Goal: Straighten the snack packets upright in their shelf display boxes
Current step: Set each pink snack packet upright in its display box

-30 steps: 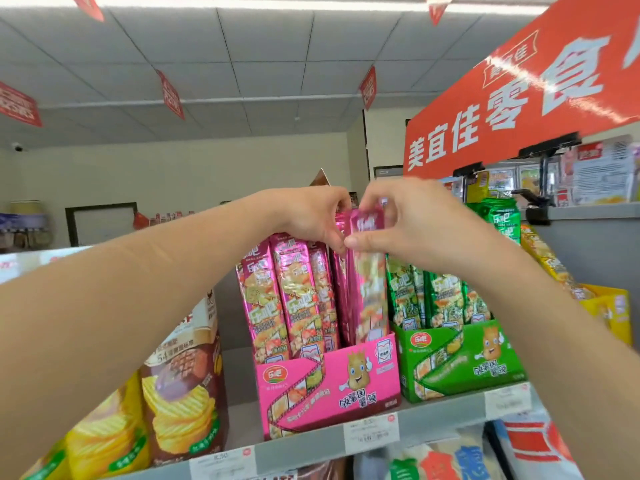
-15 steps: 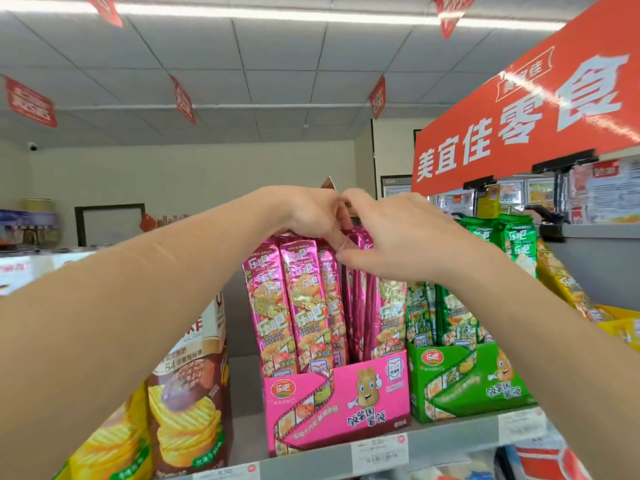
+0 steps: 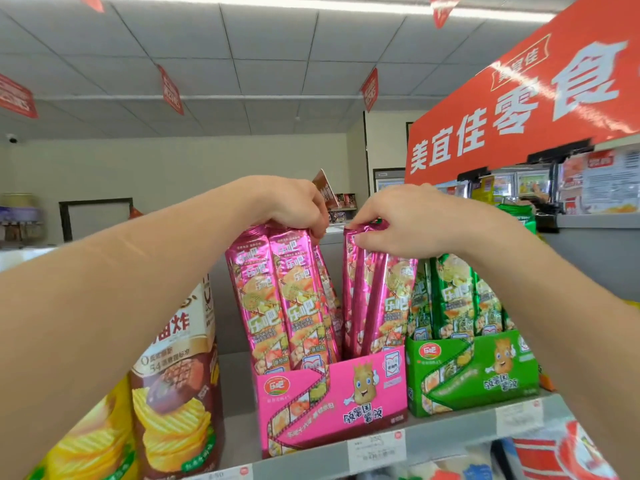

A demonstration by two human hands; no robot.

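two hands (image 3: 294, 206) (image 3: 405, 220) pinch pink packets' (image 3: 277, 299) tops; packets stand lengthwise near-upright.

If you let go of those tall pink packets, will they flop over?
Likely they'd lean: the pink packets are tall and thin, and the pink box holds only their bottoms. Probably light and crinkly; the foil tops bunch under the right hand.

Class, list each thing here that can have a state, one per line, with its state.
left hand, grips tops of left pink packets
right hand, pinches tops of right pink packets
left pink packets, leaning left in pink box
right pink packets, near upright
green packets, standing in green box
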